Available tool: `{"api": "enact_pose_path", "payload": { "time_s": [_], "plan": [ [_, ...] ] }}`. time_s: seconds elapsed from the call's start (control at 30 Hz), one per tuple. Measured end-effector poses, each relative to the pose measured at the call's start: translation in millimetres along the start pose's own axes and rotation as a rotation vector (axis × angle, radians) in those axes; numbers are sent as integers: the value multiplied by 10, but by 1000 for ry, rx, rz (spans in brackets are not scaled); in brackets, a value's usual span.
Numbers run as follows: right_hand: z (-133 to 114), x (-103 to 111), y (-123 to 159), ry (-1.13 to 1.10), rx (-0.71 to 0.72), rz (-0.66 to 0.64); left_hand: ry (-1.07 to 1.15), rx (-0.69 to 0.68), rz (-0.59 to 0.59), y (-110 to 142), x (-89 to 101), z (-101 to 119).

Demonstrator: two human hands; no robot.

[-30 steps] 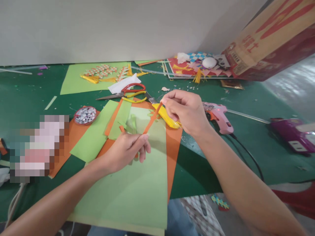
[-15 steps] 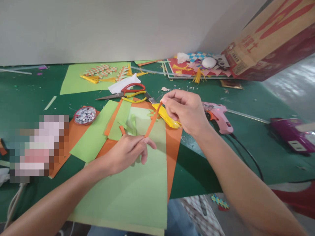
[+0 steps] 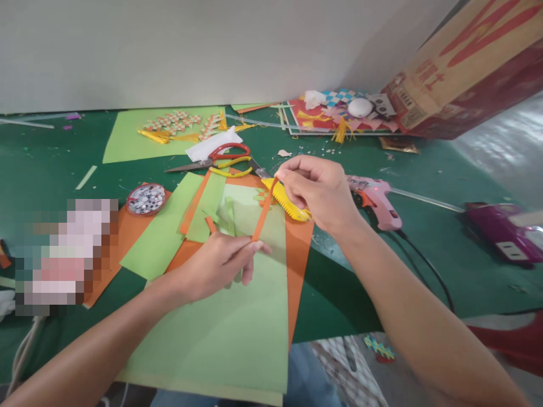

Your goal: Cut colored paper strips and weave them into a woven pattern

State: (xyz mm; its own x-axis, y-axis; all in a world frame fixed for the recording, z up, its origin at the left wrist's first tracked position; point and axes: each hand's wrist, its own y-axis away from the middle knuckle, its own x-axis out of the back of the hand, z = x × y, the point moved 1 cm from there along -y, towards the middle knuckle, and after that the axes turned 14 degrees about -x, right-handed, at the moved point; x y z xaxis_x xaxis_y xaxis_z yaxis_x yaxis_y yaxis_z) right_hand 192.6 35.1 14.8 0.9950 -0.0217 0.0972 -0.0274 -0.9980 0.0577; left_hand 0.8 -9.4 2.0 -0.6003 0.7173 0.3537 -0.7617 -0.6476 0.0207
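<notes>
An orange paper strip (image 3: 263,213) stretches slantwise between my hands. My left hand (image 3: 227,257) pinches its lower end between thumb and fingers, over a large light green paper sheet (image 3: 220,339). Higher and to the right, my right hand (image 3: 318,189) holds the upper end in a pinch, where the strip bends. Just behind my right hand lies a yellow-handled utility knife (image 3: 288,203). Several green paper strips (image 3: 229,215) lie on the sheet beyond my left hand, and one green strip shows partly beneath its fingers.
Scissors (image 3: 229,161) lie behind the papers. A dish of small round pieces (image 3: 146,199) stands left. To the right are a pink glue gun (image 3: 377,203) with its cord and a purple device (image 3: 503,232). Woven paper pieces (image 3: 173,121) and a cardboard box (image 3: 458,73) are at the back.
My left thumb has moved slightly right and down onto the strip, closing its grip on the lower end. My right hand stays almost still.
</notes>
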Motion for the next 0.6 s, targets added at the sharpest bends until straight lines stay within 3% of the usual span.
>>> {"api": "enact_pose_path", "payload": {
  "time_s": [0.23,0.6],
  "plan": [
    [2,0,2,11,-10,-3,1,32,-6,15,11,6],
    [-8,-6,7,-10,-14,-14,3,-26,13,3,5,25]
  ]
}}
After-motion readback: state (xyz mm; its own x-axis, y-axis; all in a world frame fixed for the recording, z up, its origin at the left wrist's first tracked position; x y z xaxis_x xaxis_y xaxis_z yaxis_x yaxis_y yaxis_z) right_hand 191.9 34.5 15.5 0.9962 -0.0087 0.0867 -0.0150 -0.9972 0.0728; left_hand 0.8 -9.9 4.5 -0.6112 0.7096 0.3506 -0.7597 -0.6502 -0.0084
